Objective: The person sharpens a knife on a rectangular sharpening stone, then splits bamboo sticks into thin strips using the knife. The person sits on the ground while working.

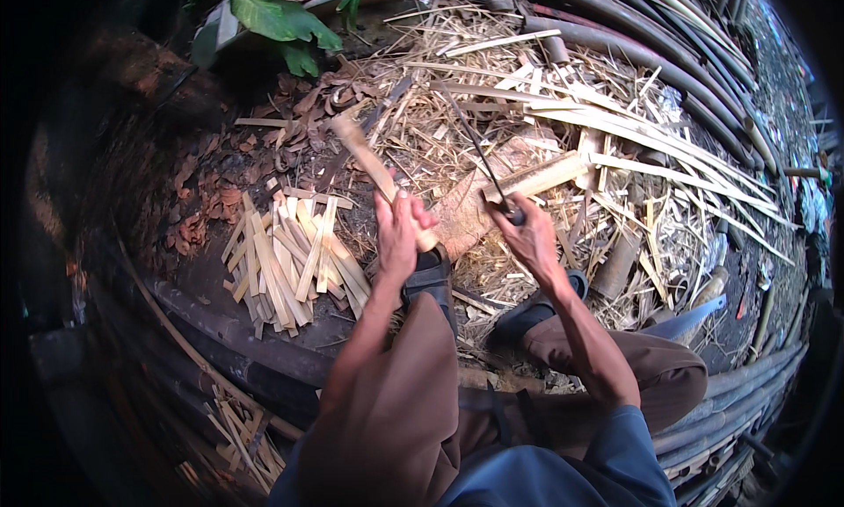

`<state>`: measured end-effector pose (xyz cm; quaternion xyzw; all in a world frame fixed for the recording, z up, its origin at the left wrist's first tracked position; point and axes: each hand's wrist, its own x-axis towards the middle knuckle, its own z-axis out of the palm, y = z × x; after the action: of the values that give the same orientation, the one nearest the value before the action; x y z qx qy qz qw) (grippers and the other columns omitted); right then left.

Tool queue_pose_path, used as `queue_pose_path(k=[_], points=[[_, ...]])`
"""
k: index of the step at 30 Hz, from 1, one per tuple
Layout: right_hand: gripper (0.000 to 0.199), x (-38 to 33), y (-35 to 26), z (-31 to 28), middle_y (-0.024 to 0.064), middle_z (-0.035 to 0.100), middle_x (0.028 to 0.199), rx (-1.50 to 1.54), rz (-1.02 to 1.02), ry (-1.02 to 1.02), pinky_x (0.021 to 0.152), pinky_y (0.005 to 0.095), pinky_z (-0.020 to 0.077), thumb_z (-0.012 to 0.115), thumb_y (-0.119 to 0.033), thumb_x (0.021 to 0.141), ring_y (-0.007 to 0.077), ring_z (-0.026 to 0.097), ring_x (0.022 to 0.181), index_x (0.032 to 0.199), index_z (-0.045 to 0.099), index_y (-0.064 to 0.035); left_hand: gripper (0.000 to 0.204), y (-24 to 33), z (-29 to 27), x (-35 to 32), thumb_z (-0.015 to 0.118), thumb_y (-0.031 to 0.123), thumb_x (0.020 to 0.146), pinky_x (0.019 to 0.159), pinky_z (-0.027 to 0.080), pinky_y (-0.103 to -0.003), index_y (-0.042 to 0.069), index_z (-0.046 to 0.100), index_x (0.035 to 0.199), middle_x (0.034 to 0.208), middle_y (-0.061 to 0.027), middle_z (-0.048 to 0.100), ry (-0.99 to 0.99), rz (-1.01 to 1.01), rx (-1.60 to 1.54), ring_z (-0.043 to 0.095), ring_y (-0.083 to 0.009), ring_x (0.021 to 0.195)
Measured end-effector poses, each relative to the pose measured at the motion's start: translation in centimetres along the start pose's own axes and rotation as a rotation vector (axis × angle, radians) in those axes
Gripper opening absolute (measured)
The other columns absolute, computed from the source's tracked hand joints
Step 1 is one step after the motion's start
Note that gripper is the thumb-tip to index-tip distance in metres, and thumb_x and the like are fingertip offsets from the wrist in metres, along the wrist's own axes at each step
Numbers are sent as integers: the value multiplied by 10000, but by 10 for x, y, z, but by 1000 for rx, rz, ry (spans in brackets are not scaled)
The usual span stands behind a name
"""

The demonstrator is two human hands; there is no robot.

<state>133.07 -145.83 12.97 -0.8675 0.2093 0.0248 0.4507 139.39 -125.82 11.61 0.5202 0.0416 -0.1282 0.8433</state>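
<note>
A pale split piece of bamboo [367,160], a little blurred, slants up and left through my left hand [400,235]. The fingers of that hand are closed around it, and its lower end shows beside the thumb side. My right hand [529,242] grips the dark handle of a long knife [481,153]. Its narrow dark blade points up and to the left, apart from the bamboo piece. Beyond the right hand lies a thick pale bamboo length [545,175]. Between my hands a worn wooden block [466,210] rests on the ground.
A pile of short split strips [294,252] lies at the left. Long pale strips [651,142] fan out at the right over shavings [422,112]. Dark bamboo poles [651,54] lie at the back. A saw blade [690,318] sits by my right knee.
</note>
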Motion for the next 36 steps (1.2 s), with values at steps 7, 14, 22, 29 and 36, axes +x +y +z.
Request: queue_pose_path(k=[7, 14, 22, 29, 36], points=[[222, -5, -5, 9, 70, 653, 622, -609, -482, -102, 461, 393, 458, 728, -316, 865, 231, 627, 513, 913, 599, -142, 99, 3, -23, -17, 533, 74, 945, 473, 411, -276, -3, 571, 993, 669, 17, 444, -43, -355, 483, 422, -70, 526], [120, 28, 26, 2, 37, 620, 644, -595, -589, 31, 552, 442, 493, 663, -234, 864, 257, 650, 589, 909, 601, -141, 143, 18, -3, -40, 563, 128, 984, 477, 406, -256, 19, 537, 1072, 715, 10, 455, -170, -460, 360, 435, -71, 541], [162, 33, 50, -45, 87, 683, 610, -385, -420, 316, 421, 344, 518, 685, -258, 888, 179, 622, 457, 928, 719, -105, 543, 30, -25, -51, 460, 352, 1079, 528, 508, -273, 63, 335, 1521, 772, -47, 527, -148, -578, 243, 488, -102, 545], [210, -3, 17, -3, 134, 649, 730, -346, -553, 11, 601, 455, 495, 716, -195, 774, 343, 662, 674, 884, 568, -95, 370, 30, 18, -36, 455, 325, 1085, 521, 489, -266, 10, 496, 1275, 702, -70, 521, 15, -428, 275, 516, -117, 551], [265, 50, 115, -81, 163, 742, 826, -214, 206, 185, 520, 288, 562, 668, -209, 892, 193, 694, 662, 1117, 707, -75, 520, 54, -7, -57, 426, 348, 1094, 447, 430, -256, 26, 375, 1499, 689, -2, 492, -362, -458, 120, 453, -84, 459]])
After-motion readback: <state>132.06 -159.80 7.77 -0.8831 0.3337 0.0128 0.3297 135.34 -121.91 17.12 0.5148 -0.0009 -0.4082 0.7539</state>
